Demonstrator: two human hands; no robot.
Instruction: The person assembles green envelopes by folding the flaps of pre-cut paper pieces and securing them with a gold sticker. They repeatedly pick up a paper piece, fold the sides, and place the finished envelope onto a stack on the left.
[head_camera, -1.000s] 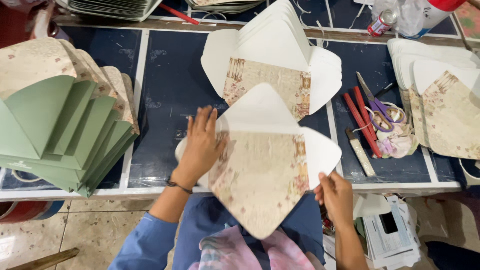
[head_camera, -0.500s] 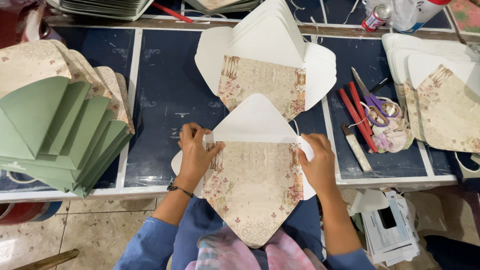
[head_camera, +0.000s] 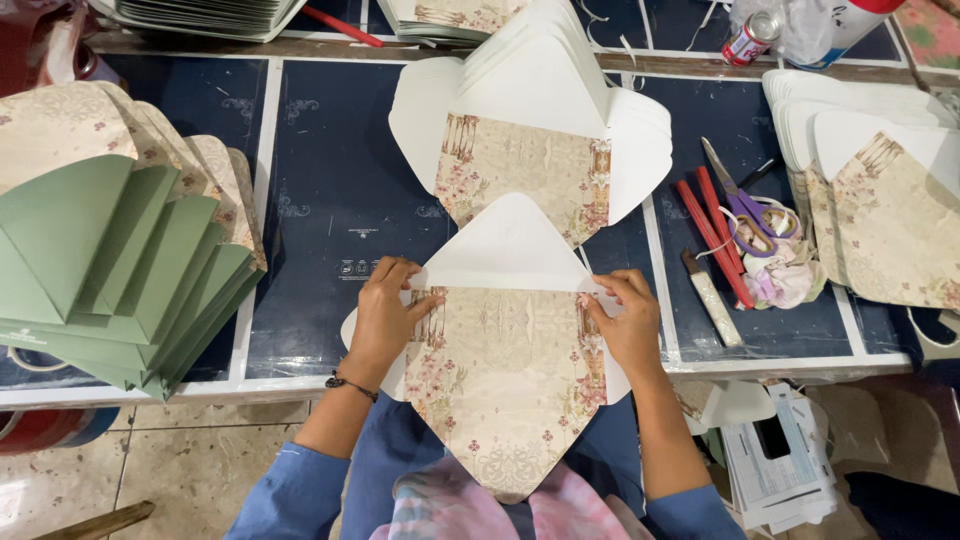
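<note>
Fanning out at the far left, the green envelopes (head_camera: 95, 270) are overhanging the counter (head_camera: 330, 200) edge, with bare dark surface beside them. The left hand (head_camera: 385, 315) is pressing flat on the floral envelope blank's (head_camera: 505, 380) left flap; the right hand (head_camera: 628, 325) is pinching its right flap. The blank's lower point is hanging past the counter edge. Scissors (head_camera: 740, 205) are lying further right.

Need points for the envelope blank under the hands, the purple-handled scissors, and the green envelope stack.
envelope blank (head_camera: 505, 385), head view, on the floral-printed middle panel between the hands.
purple-handled scissors (head_camera: 745, 207), head view, where the blades meet the purple handles.
green envelope stack (head_camera: 85, 250), head view, on the top green flap.
</note>
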